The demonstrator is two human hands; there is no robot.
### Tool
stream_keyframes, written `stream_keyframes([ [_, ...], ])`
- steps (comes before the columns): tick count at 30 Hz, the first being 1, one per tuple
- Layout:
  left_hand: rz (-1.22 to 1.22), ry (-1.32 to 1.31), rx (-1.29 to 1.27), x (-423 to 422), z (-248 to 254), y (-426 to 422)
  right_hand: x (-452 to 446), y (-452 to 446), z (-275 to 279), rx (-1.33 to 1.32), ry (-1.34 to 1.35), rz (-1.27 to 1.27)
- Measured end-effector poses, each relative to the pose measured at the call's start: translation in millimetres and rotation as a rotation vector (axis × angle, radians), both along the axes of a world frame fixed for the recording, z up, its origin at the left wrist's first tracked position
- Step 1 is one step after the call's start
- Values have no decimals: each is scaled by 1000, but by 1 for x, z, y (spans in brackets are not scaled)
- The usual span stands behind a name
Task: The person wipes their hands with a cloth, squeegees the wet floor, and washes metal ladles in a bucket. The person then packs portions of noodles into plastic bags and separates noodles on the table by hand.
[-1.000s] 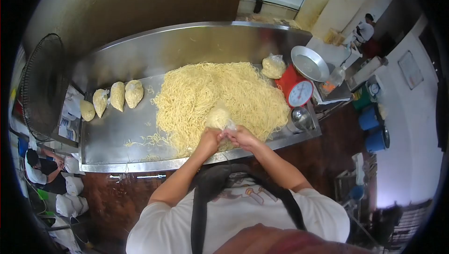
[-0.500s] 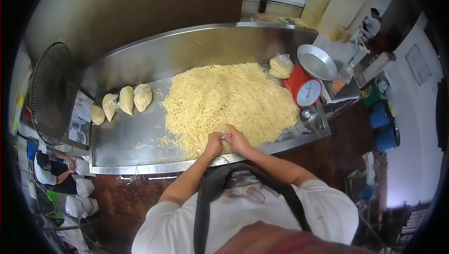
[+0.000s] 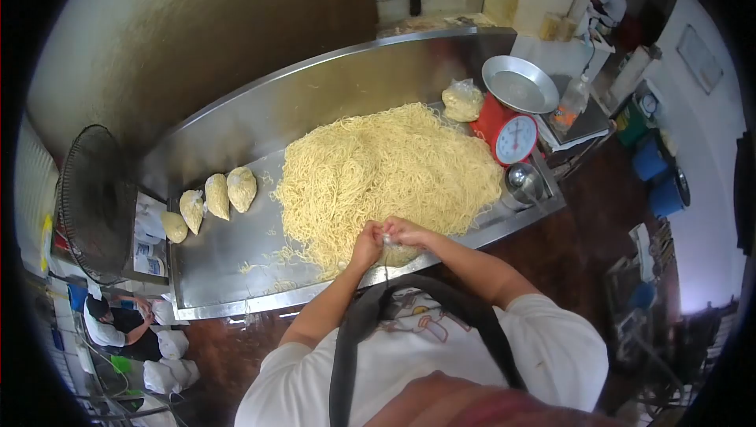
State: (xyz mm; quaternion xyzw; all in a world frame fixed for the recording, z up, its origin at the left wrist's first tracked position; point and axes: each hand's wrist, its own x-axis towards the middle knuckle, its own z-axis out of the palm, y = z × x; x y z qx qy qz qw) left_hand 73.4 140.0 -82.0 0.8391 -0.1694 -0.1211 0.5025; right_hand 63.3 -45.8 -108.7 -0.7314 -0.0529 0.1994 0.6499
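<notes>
A clear plastic bag of noodles point(image 3: 400, 255) sits at the front edge of the metal table, partly covered by my hands and wrists. My left hand point(image 3: 367, 244) is closed, pinching the gathered top of this bag. From the other side, my right hand point(image 3: 407, 232) also pinches the bag's top, and the fingers of both hands meet there. Just beyond them spreads a big heap of yellow noodles point(image 3: 386, 163).
Several filled bags point(image 3: 242, 188) stand on the left of the metal table point(image 3: 213, 269). At the right are another bag point(image 3: 462, 101), a red scale point(image 3: 516, 139) with a pan point(image 3: 520, 85), and a metal bowl point(image 3: 524, 183). A fan point(image 3: 96, 203) stands left; a person point(image 3: 118, 329) sits below it.
The view has turned slightly. My right hand's fingers, stretched forward before, are now bent in at the bag's top, and more of the bag shows below my hands.
</notes>
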Motion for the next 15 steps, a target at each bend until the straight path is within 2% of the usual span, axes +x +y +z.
stream_keyframes([
  [2, -36, 100, 5, 4, 9, -6, -5, -4, 6, 82, -94, 61],
  [5, -80, 85, -1, 8, -6, 0, -9, 0, -19, -111, -326, 34],
  [8, -74, 176, -87, 7, -30, 2, -32, 3, -12, -482, -636, -164],
  [11, -200, -160, 41, -13, 5, -10, -49, -10, 17, -538, -662, -202],
  [14, -228, -398, 127, -21, -8, -23, -54, -6, 57, -212, -212, -279],
  [15, -180, -400, 67, -25, -4, -28, -55, -4, 79, -200, -236, -261],
])
